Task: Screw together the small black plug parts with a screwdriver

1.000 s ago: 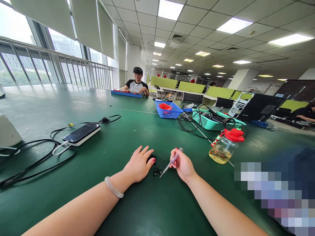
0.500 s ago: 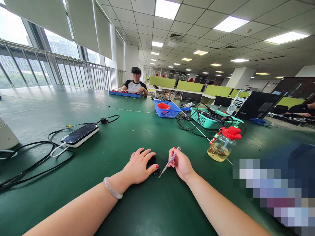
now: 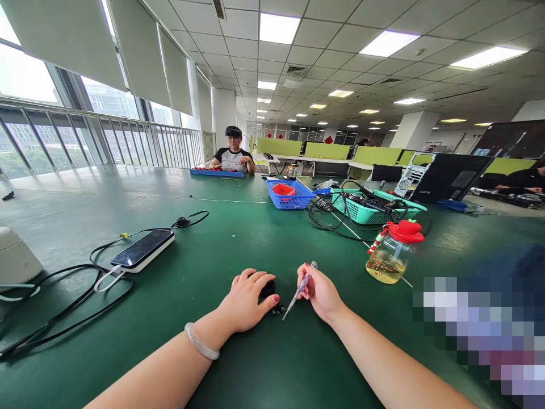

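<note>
A small black part, mostly covered by fingers, lies on the green table. My left hand curls over it from the left, with the thumb on its near side, and holds it down; its exact kind I cannot tell. In my right hand is a slim screwdriver with a clear handle, gripped between thumb and fingers. Its metal shaft slants down toward the left, and the tip is just right of the black part's near end. Whether the tip touches anything is unclear.
A lidded glass jar of yellow liquid stands right of my hands. Beyond are a blue basket and a teal basket with cables. A white-edged device with black cables lies left. Across the table, a person sits behind a blue tray.
The view has tilted up slightly, so the table and both hands appear a little lower. My hands keep the same hold on the black part and the screwdriver.
</note>
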`<state>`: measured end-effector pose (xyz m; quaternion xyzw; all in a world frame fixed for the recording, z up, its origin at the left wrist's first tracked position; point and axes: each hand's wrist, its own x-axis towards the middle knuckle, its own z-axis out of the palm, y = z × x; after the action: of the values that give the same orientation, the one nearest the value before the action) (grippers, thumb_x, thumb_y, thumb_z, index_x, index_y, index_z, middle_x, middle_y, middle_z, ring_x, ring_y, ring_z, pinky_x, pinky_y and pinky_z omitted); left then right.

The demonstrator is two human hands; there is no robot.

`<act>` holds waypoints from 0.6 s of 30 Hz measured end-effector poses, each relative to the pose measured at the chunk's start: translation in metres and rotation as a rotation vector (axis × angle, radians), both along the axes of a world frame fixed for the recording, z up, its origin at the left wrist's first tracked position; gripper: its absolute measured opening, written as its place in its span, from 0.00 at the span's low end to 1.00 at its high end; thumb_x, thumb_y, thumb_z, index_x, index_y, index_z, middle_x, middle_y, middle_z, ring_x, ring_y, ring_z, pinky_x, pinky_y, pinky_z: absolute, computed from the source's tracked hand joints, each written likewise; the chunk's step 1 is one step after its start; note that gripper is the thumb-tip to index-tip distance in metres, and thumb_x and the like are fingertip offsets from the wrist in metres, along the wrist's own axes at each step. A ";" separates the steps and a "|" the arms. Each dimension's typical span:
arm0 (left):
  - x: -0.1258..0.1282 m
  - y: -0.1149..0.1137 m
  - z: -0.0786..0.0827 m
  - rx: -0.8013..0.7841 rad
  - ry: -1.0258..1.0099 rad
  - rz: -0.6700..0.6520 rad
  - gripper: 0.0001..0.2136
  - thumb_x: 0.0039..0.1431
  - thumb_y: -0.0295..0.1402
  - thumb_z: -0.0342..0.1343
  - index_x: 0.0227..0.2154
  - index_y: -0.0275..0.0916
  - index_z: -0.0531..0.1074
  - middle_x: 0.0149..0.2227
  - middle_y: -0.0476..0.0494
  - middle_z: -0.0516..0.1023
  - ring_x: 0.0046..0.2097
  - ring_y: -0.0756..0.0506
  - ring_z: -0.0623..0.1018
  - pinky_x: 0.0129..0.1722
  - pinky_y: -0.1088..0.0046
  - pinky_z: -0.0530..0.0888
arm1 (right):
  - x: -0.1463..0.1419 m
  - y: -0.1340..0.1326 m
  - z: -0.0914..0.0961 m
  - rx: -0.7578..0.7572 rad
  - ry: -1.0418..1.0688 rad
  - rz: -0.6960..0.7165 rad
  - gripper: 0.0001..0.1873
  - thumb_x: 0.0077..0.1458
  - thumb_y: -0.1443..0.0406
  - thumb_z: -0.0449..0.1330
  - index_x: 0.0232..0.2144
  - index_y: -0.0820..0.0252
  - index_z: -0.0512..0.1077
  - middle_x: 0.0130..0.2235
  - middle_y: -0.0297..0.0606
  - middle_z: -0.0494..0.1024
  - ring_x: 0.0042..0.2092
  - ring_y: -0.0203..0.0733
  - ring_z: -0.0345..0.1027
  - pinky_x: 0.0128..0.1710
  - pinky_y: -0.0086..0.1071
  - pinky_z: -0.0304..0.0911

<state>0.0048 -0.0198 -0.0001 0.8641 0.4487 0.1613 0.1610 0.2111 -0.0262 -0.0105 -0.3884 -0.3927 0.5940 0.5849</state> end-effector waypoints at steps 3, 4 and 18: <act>0.000 0.001 0.002 0.015 -0.012 -0.004 0.23 0.62 0.50 0.44 0.57 0.50 0.64 0.58 0.45 0.69 0.60 0.38 0.60 0.59 0.50 0.59 | 0.000 0.000 -0.001 0.004 0.006 0.006 0.21 0.50 0.49 0.61 0.19 0.58 0.65 0.15 0.26 0.59 0.17 0.31 0.51 0.21 0.28 0.58; 0.000 0.001 0.002 0.018 -0.014 -0.004 0.23 0.62 0.50 0.45 0.57 0.49 0.64 0.58 0.45 0.69 0.60 0.38 0.61 0.59 0.51 0.59 | 0.000 0.000 0.000 0.004 0.006 0.008 0.21 0.50 0.49 0.61 0.19 0.58 0.65 0.15 0.26 0.59 0.17 0.31 0.51 0.21 0.28 0.58; 0.000 0.001 0.004 0.006 -0.027 0.000 0.22 0.61 0.49 0.47 0.55 0.50 0.65 0.57 0.46 0.70 0.60 0.39 0.61 0.59 0.52 0.59 | -0.003 -0.001 0.003 -0.013 0.002 -0.005 0.22 0.47 0.48 0.62 0.19 0.58 0.65 0.14 0.26 0.59 0.17 0.30 0.51 0.21 0.28 0.58</act>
<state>0.0051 -0.0189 0.0039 0.8624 0.4460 0.1742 0.1644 0.2081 -0.0272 -0.0076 -0.3925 -0.3874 0.5954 0.5843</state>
